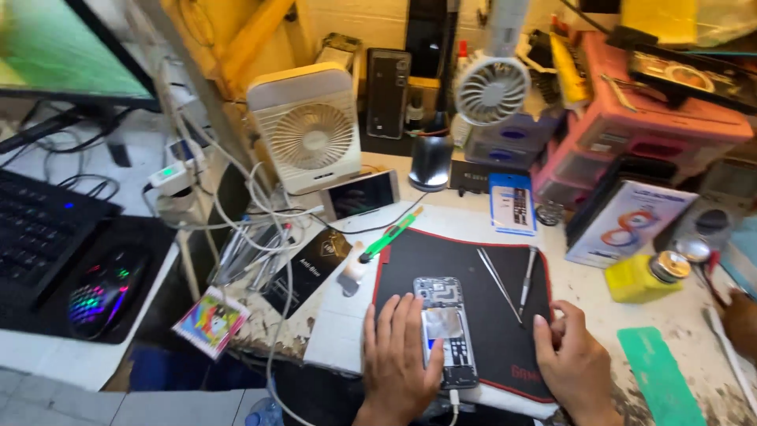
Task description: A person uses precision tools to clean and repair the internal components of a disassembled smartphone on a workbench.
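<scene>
An opened phone [445, 327] with its back cover off lies on a black mat with red edging [489, 315], a white cable plugged into its bottom end. My left hand [397, 363] rests flat on the mat with its fingers against the phone's left side. My right hand [572, 363] rests curled on the mat's right edge with nothing visible in it. Metal tweezers [498, 284] and a thin metal tool [527, 278] lie on the mat beyond the phone.
A green-handled tool [389, 237], another phone [361, 194] and a white desk fan [307, 130] stand behind the mat. A yellow bottle [645, 276], green strip [658, 379], pink drawers [631, 134] lie right. Tangled cables [252, 213], a lit mouse [102, 292], keyboard [35, 233] lie left.
</scene>
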